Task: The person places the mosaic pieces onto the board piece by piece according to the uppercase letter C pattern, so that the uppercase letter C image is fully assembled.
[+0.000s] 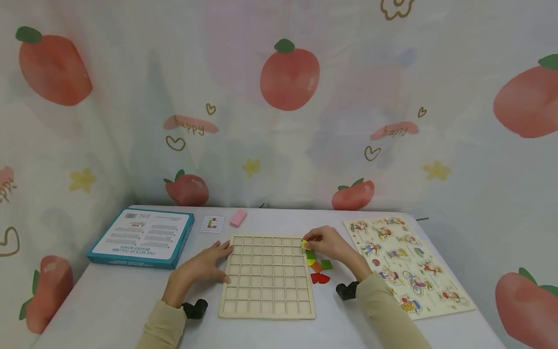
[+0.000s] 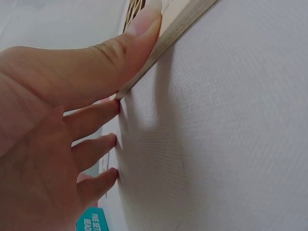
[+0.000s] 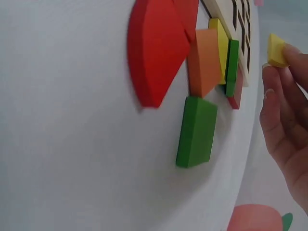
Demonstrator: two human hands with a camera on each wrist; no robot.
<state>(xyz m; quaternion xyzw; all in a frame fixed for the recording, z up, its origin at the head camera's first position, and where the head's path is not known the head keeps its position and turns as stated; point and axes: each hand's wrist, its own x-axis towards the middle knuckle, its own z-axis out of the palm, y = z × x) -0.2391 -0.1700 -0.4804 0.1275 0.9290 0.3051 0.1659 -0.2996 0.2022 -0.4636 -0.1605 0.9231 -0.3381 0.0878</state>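
A pale wooden grid board (image 1: 267, 293) with rows of square cells lies on the white table. My left hand (image 1: 201, 264) is at its left side, the thumb resting on the board's edge and the fingertips touching the table. Above the board's top right corner, my right hand (image 1: 329, 244) pinches a small yellow block (image 3: 276, 50) between thumb and fingers. Close to the board's right side lie loose blocks: red curved-edge ones (image 3: 156, 48), an orange one (image 3: 203, 60), another yellow one (image 3: 220, 45) and green ones, the nearest green block (image 3: 199, 132) set slightly apart.
A teal-edged box (image 1: 139, 237) lies at the left. Behind the board are a small card with a coloured pattern (image 1: 212, 224) and a pink block (image 1: 238, 218). A wooden picture board (image 1: 385, 247) with cartoon figures lies at the right, partly under the right forearm.
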